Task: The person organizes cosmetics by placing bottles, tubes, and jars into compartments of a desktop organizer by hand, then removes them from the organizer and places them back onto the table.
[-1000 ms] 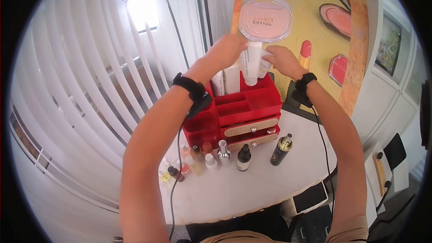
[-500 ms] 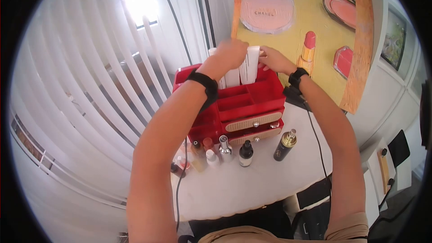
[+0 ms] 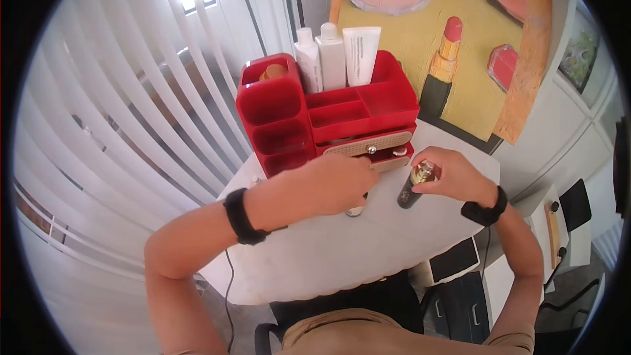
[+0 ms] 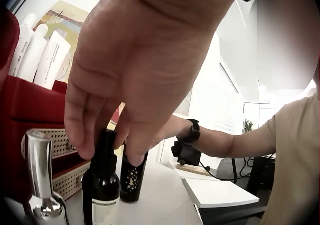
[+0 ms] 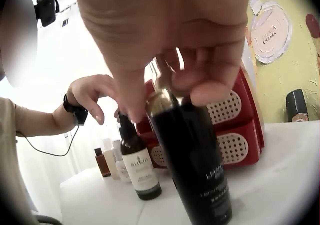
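In the head view the right hand (image 3: 453, 174) has thumb and fingers round the gold top of a dark bottle (image 3: 407, 196), which stands on the table; the right wrist view shows this bottle (image 5: 192, 165) slightly tilted. The left hand (image 3: 328, 183) is over a dark pump bottle with a pale label (image 5: 145, 172). In the left wrist view its fingers hang around that bottle's black top (image 4: 102, 180); contact is unclear. Behind stands the red organizer (image 3: 361, 117), holding a white tube (image 3: 361, 56) and two white bottles (image 3: 330, 59) upright.
A silver-topped bottle (image 4: 41, 170) stands beside the pump bottle. Small bottles (image 5: 102, 162) are further left on the white table (image 3: 296, 263). A painting (image 3: 420, 39) leans behind the organizer, and vertical blinds (image 3: 118, 125) hang at the left.
Both hands have come down from the white tube at the organizer's back to the bottles in front. The tube now stands released in the organizer. The right hand has taken hold of the gold-topped bottle.
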A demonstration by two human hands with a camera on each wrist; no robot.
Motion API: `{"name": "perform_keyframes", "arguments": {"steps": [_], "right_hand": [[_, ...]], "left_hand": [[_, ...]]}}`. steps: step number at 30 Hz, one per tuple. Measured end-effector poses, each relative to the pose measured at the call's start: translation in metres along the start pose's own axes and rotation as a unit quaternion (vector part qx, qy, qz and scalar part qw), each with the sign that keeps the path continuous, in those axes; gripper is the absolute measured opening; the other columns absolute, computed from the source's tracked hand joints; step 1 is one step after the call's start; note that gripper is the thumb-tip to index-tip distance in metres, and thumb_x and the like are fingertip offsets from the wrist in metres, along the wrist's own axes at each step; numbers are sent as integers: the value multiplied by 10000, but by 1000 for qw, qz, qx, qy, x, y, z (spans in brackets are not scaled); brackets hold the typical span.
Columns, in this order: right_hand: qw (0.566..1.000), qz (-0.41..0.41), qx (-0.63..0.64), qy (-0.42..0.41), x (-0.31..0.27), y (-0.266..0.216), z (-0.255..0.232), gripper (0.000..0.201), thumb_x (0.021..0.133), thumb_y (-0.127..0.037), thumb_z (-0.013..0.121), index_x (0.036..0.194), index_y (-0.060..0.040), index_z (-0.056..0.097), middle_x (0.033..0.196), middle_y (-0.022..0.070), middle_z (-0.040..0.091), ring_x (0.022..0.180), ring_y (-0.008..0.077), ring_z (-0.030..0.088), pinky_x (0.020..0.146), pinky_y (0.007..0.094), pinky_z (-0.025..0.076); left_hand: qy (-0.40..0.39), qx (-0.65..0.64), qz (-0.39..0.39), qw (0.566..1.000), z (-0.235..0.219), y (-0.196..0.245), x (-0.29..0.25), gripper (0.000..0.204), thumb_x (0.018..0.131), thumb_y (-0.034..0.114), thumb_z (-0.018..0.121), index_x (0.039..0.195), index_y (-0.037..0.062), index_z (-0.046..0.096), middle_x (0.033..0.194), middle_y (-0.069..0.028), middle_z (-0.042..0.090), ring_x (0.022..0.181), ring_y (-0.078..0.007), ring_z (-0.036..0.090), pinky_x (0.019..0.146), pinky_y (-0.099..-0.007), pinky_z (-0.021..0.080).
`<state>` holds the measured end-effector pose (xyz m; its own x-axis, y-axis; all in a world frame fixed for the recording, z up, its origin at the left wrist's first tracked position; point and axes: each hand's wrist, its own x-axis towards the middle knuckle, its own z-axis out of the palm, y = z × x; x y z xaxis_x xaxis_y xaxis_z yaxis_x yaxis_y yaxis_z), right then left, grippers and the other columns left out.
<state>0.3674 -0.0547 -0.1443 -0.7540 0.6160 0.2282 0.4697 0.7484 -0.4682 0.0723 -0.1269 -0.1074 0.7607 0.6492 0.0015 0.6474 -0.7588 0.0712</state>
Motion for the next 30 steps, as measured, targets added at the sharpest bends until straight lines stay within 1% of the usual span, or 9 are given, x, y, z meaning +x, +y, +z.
{"name": "perform_keyframes", "arguments": {"steps": [1,4,9,12,15,19,21,24,30], "right_hand": [[996,77,43,-15,3,-10,-2,497,760,-257,885,1133,-47,631,972,85,662,803,162,634,723,309,519],[995,90,46,-23,8,-11,3,490,764,-258,881,1133,-53,632,913,84,655,792,163,624,724,303,518],[999,32,9,15,20,-14,2,410,790,-277,838,1056,-57,618,865,106,669,784,237,668,736,344,523],[972,106,179,107,43,-52,-47,313,833,-174,822,1019,-61,598,817,3,615,773,52,584,671,264,502],[963,27,106,245,86,-45,-81,349,839,-247,816,1029,-43,606,820,16,616,751,82,580,668,281,504],[963,-14,59,264,163,-3,-105,345,862,-234,785,1080,-53,589,834,-11,591,708,68,532,609,248,454],[962,0,-84,260,197,26,-107,465,817,-346,790,1094,-8,630,935,165,698,871,295,688,754,369,532],[966,60,-64,243,217,37,-98,509,814,-364,775,1142,-3,628,1001,230,707,948,386,690,814,407,532],[958,-65,-16,280,238,117,-66,444,829,-190,756,1200,6,608,1078,239,704,986,383,694,844,400,539]], "left_hand": [[13,26,4,1000,9,-1,1,250,956,243,648,1067,19,637,975,-146,635,911,-312,678,824,-406,560],[30,48,17,998,24,-16,7,182,952,177,631,1061,32,642,985,-122,616,944,-283,661,821,-390,562],[32,-56,-48,997,11,-16,3,140,959,149,610,1019,35,666,1014,-103,636,985,-277,638,835,-385,556],[94,16,50,994,-10,-28,0,137,955,145,612,992,27,672,1012,-115,646,955,-305,648,849,-398,550],[195,0,20,981,-62,-25,0,155,947,157,638,973,7,670,941,-151,658,905,-316,665,831,-395,536],[282,-110,-70,951,-114,-36,24,158,954,120,629,993,-25,678,796,-149,648,679,-241,672,695,-369,532],[300,-80,-78,947,-125,-50,46,164,956,126,630,1001,-24,679,804,-158,650,687,-250,670,697,-367,531],[337,-20,-66,939,-132,-73,79,178,960,137,629,1014,-24,681,837,-178,661,716,-293,666,713,-382,530],[377,39,-40,925,-107,-109,130,185,965,152,616,1007,-16,682,868,-200,678,833,-412,652,776,-460,515]]}}
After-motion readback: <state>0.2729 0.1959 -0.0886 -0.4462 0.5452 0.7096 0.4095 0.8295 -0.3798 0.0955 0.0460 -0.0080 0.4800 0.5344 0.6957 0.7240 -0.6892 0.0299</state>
